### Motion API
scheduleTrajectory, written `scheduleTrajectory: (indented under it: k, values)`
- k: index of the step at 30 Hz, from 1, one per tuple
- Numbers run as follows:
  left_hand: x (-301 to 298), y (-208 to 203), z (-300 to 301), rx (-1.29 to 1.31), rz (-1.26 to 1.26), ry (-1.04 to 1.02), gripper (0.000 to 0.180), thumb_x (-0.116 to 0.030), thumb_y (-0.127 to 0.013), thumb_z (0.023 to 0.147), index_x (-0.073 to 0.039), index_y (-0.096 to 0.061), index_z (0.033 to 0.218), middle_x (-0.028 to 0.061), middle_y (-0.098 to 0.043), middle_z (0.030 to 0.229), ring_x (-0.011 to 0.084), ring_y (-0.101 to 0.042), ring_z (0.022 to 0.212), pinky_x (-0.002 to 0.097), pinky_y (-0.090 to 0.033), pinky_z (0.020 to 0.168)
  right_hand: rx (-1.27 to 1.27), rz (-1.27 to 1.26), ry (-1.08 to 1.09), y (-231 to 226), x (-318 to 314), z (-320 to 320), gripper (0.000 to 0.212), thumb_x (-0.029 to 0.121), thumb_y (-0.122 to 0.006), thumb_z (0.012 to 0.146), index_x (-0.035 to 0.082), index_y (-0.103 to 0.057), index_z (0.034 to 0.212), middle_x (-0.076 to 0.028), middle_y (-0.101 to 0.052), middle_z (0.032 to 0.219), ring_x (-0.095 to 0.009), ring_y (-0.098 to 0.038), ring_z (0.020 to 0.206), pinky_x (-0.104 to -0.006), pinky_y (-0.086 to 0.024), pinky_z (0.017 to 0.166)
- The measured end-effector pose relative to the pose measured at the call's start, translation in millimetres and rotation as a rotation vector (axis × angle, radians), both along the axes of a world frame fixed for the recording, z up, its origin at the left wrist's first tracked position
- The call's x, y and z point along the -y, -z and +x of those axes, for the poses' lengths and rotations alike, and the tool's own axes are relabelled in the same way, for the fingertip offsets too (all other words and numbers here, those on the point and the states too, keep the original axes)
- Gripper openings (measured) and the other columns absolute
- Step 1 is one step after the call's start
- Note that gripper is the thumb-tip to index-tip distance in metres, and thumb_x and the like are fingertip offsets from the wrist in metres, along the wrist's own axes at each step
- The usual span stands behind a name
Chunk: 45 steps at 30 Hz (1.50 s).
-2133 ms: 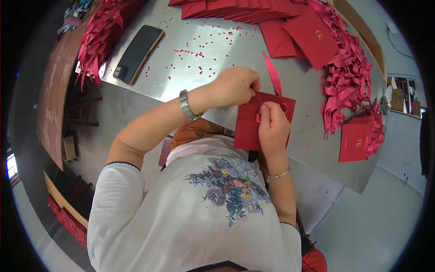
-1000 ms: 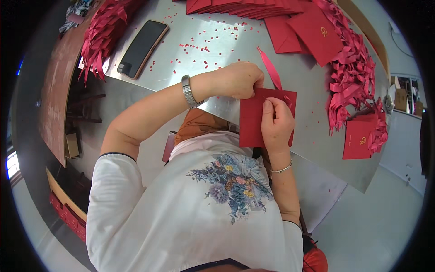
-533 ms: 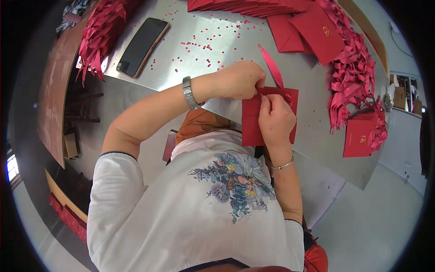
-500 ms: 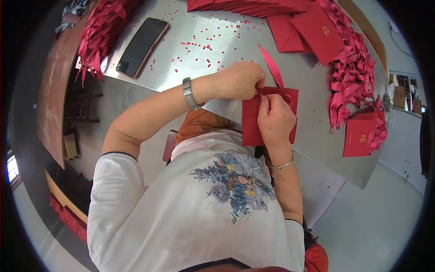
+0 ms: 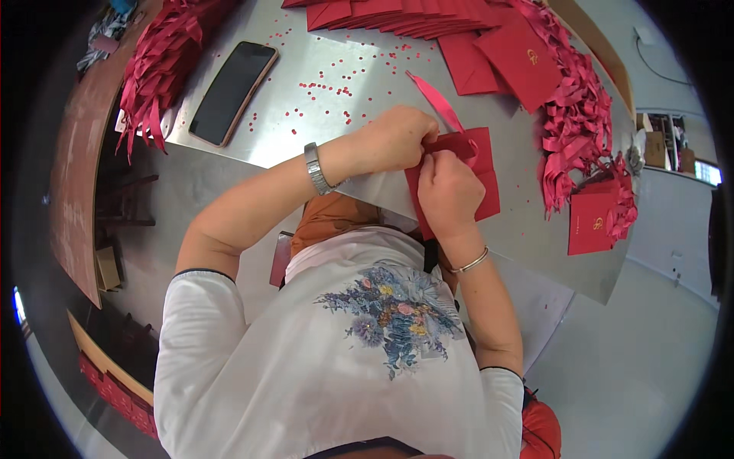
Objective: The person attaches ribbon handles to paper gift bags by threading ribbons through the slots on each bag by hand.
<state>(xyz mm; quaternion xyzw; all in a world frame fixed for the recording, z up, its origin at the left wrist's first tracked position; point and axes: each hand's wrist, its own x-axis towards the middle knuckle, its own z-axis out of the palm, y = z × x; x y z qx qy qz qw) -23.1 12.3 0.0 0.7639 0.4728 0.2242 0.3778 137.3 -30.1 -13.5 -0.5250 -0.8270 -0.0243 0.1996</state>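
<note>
A small red paper bag (image 5: pixel 486 190) lies tilted over the table's near edge, in front of my body. My right hand (image 5: pixel 453 193) is closed on it, with the thumb toward its upper left edge. My left hand (image 5: pixel 399 139), bent in from the left, pinches at that same edge, its fingertips almost meeting my right thumb. What the left fingertips hold is hidden. A pink-red ribbon (image 5: pixel 437 101) loops out at the top of the bag and stretches away to the upper left, its far end loose.
A phone (image 5: pixel 233 92) lies at the left beside a heap of red ribbons (image 5: pixel 172 57). Red paper dots (image 5: pixel 329 89) are scattered over the metal table (image 5: pixel 252 141). Stacked red bags (image 5: pixel 405 15) stand at the back; more ribbons (image 5: pixel 577 126) and a finished-looking red bag (image 5: pixel 590 222) are at the right.
The bag has turned in my hands, its right side rising. The ribbon now curves in a loop over the bag's top, and its loose end has swung left. Both hands stay closed.
</note>
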Motion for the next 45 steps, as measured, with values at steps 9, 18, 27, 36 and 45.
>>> scheduleTrajectory:
  k: [9, 18, 27, 36, 45]
  values:
    - [3, 14, 1, 0.099, 0.056, -0.078, 0.015, -0.003, -0.062, 0.073, -0.001, -0.067, 0.086, 0.0199, -0.066, 0.083, 0.0373, -0.063, 0.082, 0.0445, -0.049, 0.071, 0.113, -0.015, -0.106, -11, -7, 1, 0.014, 0.015, -0.059, 0.085, 0.007, -0.053, 0.074, -0.013, -0.061, 0.065, -0.030, -0.064, 0.064, -0.0411, -0.051, 0.053]
    - [1, 8, -1, 0.066, -0.018, -0.083, 0.017, -0.005, -0.060, 0.078, 0.000, -0.067, 0.092, 0.0198, -0.067, 0.088, 0.0371, -0.063, 0.086, 0.0440, -0.050, 0.074, -0.361, -0.441, 0.102, -11, -9, 10, 0.021, 0.024, -0.060, 0.089, 0.004, -0.065, 0.089, -0.017, -0.067, 0.079, -0.037, -0.065, 0.076, -0.0449, -0.050, 0.067]
    - [-9, 3, -2, 0.039, -0.112, -0.037, 0.019, -0.003, -0.061, 0.080, 0.000, -0.066, 0.098, 0.0163, -0.067, 0.088, 0.0284, -0.064, 0.082, 0.0362, -0.051, 0.075, -0.418, -0.084, -0.122, 2, -4, 19, 0.009, 0.014, -0.064, 0.088, 0.006, -0.062, 0.086, -0.010, -0.066, 0.079, -0.030, -0.064, 0.073, -0.0394, -0.051, 0.063]
    - [-3, 5, -1, 0.030, -0.083, -0.065, 0.019, -0.003, -0.061, 0.080, 0.000, -0.066, 0.098, 0.0160, -0.068, 0.088, 0.0282, -0.065, 0.082, 0.0358, -0.051, 0.074, -0.385, -0.239, 0.030, -5, -8, 10, 0.013, 0.019, -0.063, 0.088, 0.007, -0.063, 0.084, -0.012, -0.065, 0.072, -0.032, -0.064, 0.064, -0.0419, -0.050, 0.057]
    - [3, -3, 3, 0.005, -0.048, -0.075, 0.017, -0.004, -0.060, 0.080, 0.000, -0.067, 0.095, 0.0168, -0.068, 0.086, 0.0313, -0.065, 0.080, 0.0380, -0.052, 0.074, 0.055, -0.156, 0.023, -17, -14, -2, 0.017, 0.018, -0.060, 0.086, 0.006, -0.055, 0.074, -0.012, -0.062, 0.066, -0.032, -0.064, 0.061, -0.0419, -0.051, 0.054]
